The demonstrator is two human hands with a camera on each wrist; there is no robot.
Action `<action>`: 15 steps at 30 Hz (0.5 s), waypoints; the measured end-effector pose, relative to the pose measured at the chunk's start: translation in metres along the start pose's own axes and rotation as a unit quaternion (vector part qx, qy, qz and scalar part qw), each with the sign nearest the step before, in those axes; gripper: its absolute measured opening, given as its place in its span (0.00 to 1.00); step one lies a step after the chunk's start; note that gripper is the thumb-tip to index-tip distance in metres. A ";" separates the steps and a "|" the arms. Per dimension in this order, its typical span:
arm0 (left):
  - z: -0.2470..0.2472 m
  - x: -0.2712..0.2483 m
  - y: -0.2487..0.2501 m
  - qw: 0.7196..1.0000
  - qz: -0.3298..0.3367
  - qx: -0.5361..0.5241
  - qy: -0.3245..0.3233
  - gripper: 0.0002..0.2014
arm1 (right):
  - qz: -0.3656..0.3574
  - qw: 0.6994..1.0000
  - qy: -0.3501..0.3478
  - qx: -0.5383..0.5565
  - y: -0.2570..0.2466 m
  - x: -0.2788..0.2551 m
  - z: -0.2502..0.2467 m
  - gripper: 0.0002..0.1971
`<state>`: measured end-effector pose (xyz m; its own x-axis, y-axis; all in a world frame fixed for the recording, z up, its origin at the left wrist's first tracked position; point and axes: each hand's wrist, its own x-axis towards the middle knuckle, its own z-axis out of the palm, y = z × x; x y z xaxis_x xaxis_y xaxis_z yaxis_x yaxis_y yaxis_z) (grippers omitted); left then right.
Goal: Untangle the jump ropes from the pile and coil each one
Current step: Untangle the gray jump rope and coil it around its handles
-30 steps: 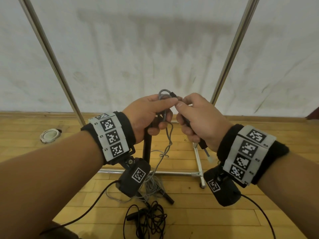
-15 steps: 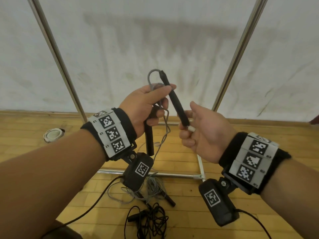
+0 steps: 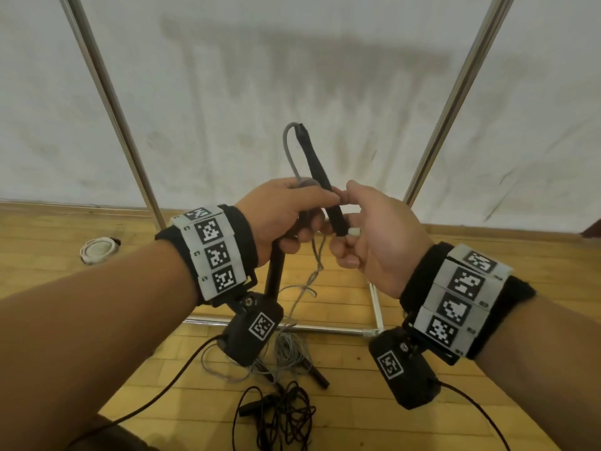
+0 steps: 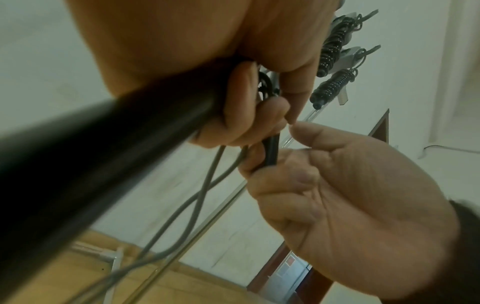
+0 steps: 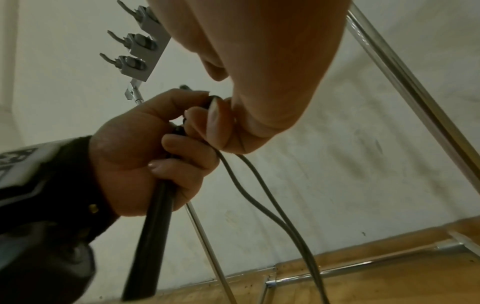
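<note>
My left hand (image 3: 317,216) grips one black handle (image 3: 274,275) of the grey jump rope (image 3: 287,148); that handle points down at the floor. My right hand (image 3: 348,219) pinches the rope's second black handle (image 3: 320,177) near its white end cap, holding it upright against my left fingertips. The grey rope arches from the upright handle's tip into my left hand, then two strands (image 5: 259,195) hang to a loose grey pile (image 3: 289,349) on the floor. A tangled black rope (image 3: 283,415) lies in front of that pile.
A metal rack stands ahead, with slanted legs (image 3: 455,92) and a base bar (image 3: 309,327) on the wooden floor. Coiled ropes (image 4: 335,47) hang from hooks high up, and other hooks (image 5: 135,61) are bare. A white ring (image 3: 97,250) lies at the left.
A second ago the right hand's handle pointed down; it has swung upright. Since then my right hand has moved left, bringing the handle against my left fingers.
</note>
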<state>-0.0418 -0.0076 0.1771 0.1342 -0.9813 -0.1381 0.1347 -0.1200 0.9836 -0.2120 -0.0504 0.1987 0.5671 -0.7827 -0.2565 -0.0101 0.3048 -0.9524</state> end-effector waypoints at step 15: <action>-0.021 -0.008 0.015 0.997 -0.054 0.053 -0.034 0.15 | -0.057 0.992 -0.035 -0.111 0.002 0.014 0.001 0.12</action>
<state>-0.0201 0.0014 0.1904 0.0563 -0.9694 -0.2391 0.0396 -0.2372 0.9707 -0.2034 -0.0600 0.1933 0.6313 -0.7626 -0.1409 -0.1189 0.0844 -0.9893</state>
